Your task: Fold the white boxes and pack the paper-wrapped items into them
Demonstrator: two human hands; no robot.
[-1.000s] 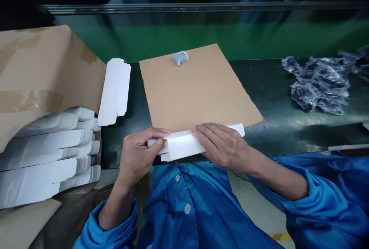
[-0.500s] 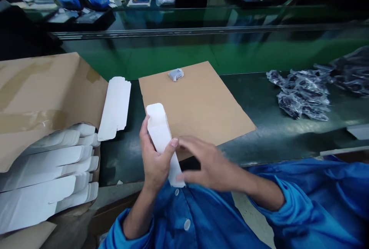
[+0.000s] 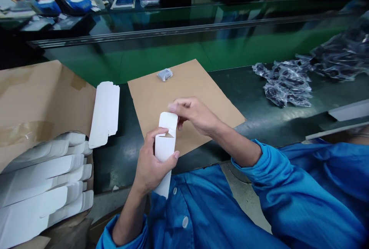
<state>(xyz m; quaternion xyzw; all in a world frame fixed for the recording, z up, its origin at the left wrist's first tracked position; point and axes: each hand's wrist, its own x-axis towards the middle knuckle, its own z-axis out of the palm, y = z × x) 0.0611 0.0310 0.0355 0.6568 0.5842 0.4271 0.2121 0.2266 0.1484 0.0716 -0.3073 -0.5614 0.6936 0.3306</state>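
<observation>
My left hand [image 3: 151, 164] is wrapped round a narrow white carton [image 3: 165, 147], held upright in front of my blue smock. My right hand [image 3: 194, 114] pinches the carton's rounded top flap between thumb and fingers. Both hands hover over the near edge of a brown cardboard sheet [image 3: 184, 99] lying on the dark green bench. A small grey wrapped part [image 3: 165, 74] lies at the far end of that sheet.
A stack of flat white cartons [image 3: 43, 180] fills an open brown box [image 3: 37, 99] at left, with one flat carton [image 3: 104, 112] leaning beside it. Crumpled plastic bags [image 3: 288, 83] lie at right. A green conveyor belt [image 3: 144, 55] runs behind; other people work beyond it.
The carton went from lying flat across the bench edge to standing upright in my left hand. My right hand has moved up from its middle to the top flap.
</observation>
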